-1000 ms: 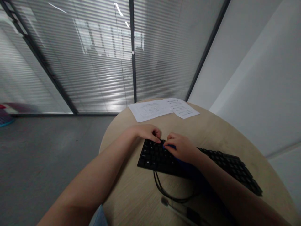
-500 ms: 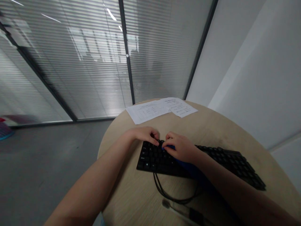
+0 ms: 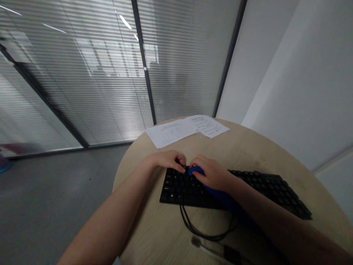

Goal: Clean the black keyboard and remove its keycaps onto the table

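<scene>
A black keyboard point(image 3: 187, 189) lies on the round wooden table point(image 3: 154, 228). My left hand point(image 3: 171, 159) is closed at the keyboard's left part, its thumb over the keys and its fingers curled at the far edge. In my right hand point(image 3: 208, 170) is a blue cloth point(image 3: 196, 169), pinched between thumb and fingers and pressed against the keys beside my left thumb. The rest of the cloth trails beneath my right forearm, which also hides the middle of the keyboard.
Printed papers point(image 3: 171, 133) lie at the table's far edge. A black cable point(image 3: 193, 230) loops out on the near side of the keyboard. Close by rests a thin brush-like tool point(image 3: 196, 241) with a dark head. Blinds-covered glass point(image 3: 110, 92) and a white wall point(image 3: 303, 92) stand beyond.
A small fold of the blue cloth now shows more at my right fingertips, which have shifted slightly. My left hand keeps its hold on the keyboard. The view has turned a little.
</scene>
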A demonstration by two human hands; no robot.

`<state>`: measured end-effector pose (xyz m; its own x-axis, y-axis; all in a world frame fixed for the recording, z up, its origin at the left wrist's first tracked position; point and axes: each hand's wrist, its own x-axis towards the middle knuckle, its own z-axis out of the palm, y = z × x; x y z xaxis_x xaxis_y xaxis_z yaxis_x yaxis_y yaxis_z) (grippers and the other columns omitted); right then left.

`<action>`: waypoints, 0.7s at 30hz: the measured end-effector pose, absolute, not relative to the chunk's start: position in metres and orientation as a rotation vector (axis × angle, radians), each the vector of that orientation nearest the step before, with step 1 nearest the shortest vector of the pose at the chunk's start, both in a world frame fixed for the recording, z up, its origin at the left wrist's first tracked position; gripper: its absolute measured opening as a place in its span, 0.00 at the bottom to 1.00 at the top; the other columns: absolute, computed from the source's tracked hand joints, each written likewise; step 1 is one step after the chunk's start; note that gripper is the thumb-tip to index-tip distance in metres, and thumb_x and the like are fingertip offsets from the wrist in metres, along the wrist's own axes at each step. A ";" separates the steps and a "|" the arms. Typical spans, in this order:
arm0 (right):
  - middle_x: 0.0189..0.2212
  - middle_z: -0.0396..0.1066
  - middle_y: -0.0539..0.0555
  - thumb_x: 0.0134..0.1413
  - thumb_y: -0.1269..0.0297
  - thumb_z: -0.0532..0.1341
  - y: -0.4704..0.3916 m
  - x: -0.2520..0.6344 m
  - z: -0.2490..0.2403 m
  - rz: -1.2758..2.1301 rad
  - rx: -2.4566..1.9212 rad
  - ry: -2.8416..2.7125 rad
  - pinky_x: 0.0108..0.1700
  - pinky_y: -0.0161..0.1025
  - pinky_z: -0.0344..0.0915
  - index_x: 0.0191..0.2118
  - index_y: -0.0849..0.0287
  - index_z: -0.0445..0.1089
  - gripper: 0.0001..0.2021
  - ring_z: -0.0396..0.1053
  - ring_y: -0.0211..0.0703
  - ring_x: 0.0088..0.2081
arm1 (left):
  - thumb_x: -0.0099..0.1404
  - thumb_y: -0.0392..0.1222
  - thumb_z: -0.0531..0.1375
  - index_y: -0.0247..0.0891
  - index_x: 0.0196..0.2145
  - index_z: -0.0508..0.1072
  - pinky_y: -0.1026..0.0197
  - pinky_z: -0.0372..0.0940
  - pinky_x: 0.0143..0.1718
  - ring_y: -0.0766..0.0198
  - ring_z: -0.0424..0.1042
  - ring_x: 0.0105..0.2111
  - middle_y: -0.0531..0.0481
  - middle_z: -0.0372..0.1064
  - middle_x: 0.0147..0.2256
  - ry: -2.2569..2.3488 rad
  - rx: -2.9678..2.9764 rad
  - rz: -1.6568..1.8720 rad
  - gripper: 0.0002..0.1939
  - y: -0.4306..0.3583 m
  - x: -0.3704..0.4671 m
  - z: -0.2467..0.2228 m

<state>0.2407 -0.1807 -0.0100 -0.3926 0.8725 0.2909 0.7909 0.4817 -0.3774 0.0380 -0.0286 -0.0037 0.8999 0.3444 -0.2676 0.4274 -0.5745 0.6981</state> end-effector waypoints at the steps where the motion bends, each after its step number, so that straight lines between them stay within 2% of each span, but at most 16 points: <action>1: 0.41 0.71 0.55 0.59 0.72 0.61 -0.181 0.240 -0.010 0.241 -1.380 -2.293 0.46 0.40 0.63 0.45 0.60 0.74 0.09 0.69 0.44 0.42 | 0.54 0.56 0.69 0.37 0.37 0.79 0.63 0.62 0.35 0.63 0.71 0.33 0.52 0.76 0.32 0.549 2.232 -0.123 0.21 -0.029 0.038 -0.004; 4: 0.38 0.70 0.54 0.61 0.69 0.60 -0.181 0.240 -0.009 0.242 -1.408 -2.341 0.43 0.39 0.62 0.41 0.58 0.77 0.08 0.69 0.42 0.39 | 0.54 0.56 0.68 0.37 0.37 0.79 0.63 0.62 0.35 0.63 0.71 0.33 0.52 0.76 0.32 0.546 2.233 -0.119 0.20 -0.029 0.038 -0.003; 9: 0.38 0.71 0.53 0.62 0.67 0.61 -0.180 0.241 -0.010 0.257 -1.372 -2.375 0.43 0.38 0.61 0.43 0.54 0.79 0.09 0.69 0.42 0.39 | 0.55 0.56 0.68 0.37 0.37 0.79 0.63 0.61 0.33 0.64 0.70 0.32 0.52 0.76 0.31 0.513 2.255 -0.126 0.20 -0.028 0.038 -0.004; 21: 0.38 0.72 0.53 0.63 0.71 0.58 -0.179 0.240 -0.005 0.263 -1.368 -2.435 0.42 0.37 0.61 0.44 0.55 0.79 0.11 0.69 0.41 0.39 | 0.54 0.56 0.68 0.36 0.34 0.78 0.62 0.60 0.34 0.64 0.68 0.31 0.53 0.73 0.29 0.538 2.259 -0.132 0.19 -0.030 0.039 -0.001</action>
